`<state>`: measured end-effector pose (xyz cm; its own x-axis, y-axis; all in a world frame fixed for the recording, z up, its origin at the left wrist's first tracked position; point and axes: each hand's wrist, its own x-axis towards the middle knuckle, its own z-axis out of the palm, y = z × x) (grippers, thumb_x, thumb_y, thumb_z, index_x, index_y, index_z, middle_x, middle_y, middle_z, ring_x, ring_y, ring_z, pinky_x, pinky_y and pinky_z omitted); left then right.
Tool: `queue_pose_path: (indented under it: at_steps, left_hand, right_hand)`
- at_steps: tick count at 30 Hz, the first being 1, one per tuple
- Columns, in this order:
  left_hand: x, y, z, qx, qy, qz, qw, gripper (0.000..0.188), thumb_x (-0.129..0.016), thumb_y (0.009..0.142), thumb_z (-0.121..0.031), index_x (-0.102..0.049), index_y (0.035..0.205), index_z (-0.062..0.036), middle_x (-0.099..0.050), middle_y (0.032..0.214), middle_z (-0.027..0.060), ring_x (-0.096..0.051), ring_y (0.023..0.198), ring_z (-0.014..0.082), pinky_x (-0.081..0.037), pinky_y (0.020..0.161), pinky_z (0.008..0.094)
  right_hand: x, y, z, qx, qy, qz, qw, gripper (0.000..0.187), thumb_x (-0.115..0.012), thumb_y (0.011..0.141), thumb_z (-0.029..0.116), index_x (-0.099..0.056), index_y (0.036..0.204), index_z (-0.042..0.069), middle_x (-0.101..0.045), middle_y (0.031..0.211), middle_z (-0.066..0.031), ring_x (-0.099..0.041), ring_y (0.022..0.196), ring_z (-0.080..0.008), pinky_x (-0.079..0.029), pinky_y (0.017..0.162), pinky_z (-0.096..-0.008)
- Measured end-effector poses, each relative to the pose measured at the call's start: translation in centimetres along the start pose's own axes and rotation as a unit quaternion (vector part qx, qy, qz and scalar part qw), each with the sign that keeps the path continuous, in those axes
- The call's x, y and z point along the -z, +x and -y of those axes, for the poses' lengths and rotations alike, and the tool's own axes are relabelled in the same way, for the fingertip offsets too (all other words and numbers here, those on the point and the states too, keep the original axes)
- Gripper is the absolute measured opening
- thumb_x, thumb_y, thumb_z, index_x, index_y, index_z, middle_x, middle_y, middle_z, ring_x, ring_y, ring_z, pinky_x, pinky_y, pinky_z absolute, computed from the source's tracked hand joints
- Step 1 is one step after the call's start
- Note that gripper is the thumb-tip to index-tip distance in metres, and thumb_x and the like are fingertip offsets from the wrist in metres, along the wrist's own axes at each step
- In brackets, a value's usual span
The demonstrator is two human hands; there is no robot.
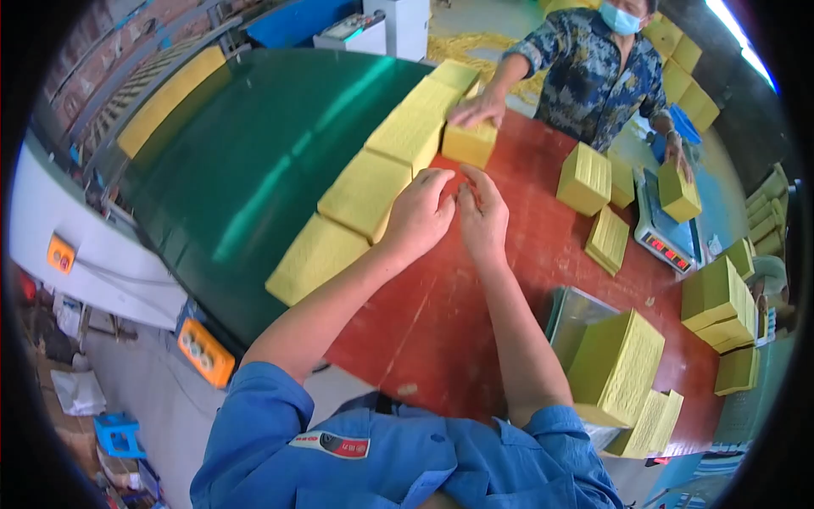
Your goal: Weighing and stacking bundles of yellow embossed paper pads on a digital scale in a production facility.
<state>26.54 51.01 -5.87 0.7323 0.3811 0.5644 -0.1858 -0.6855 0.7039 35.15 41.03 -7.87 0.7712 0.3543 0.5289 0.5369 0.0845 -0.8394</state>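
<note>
Left hand (421,208) and right hand (485,219) appear empty, fingers loosely curled, near the layered yellow block (360,188) at the green surface (254,161)'s edge, judged hefty and prone to layer slip, warranting palms against opposite ends.

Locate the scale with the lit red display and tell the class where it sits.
In the head view, the scale sits at the right on the red table, just right of a low yellow stack, by the co-worker's left hand.

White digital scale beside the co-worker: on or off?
On: the white digital scale has red digits glowing on its front display.
</note>
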Motion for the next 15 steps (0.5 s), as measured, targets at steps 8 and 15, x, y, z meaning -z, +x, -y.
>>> queue_pose_path:
  at_steps: [8, 15]
  left_hand:
    - [-1.6, 8.7, 7.0, 0.050, 0.143, 0.193, 0.969, 0.056, -0.064, 0.092, -0.023, -0.046, 0.141, -0.0017, -0.043, 0.149, 0.0193, -0.048, 0.133, 0.0371, -0.043, 0.109, 0.0432]
    - [-1.5, 7.6, 6.9, 0.005, 0.094, 0.248, 0.964, 0.052, -0.066, 0.092, -0.022, -0.051, 0.137, -0.0018, -0.042, 0.150, 0.0181, -0.048, 0.134, 0.0358, -0.042, 0.110, 0.0434]
  right_hand:
    - [5.2, 11.5, -14.7, -0.084, -0.342, -0.158, 0.922, 0.041, -0.066, 0.088, 0.017, -0.059, 0.127, 0.006, -0.052, 0.139, -0.0177, -0.051, 0.129, -0.0336, -0.045, 0.103, -0.0440]
    - [1.7, 9.2, -13.3, -0.017, -0.242, -0.155, 0.958, 0.030, -0.062, 0.084, -0.001, -0.064, 0.114, 0.005, -0.063, 0.114, -0.0132, -0.060, 0.110, -0.0303, -0.049, 0.096, -0.0389]
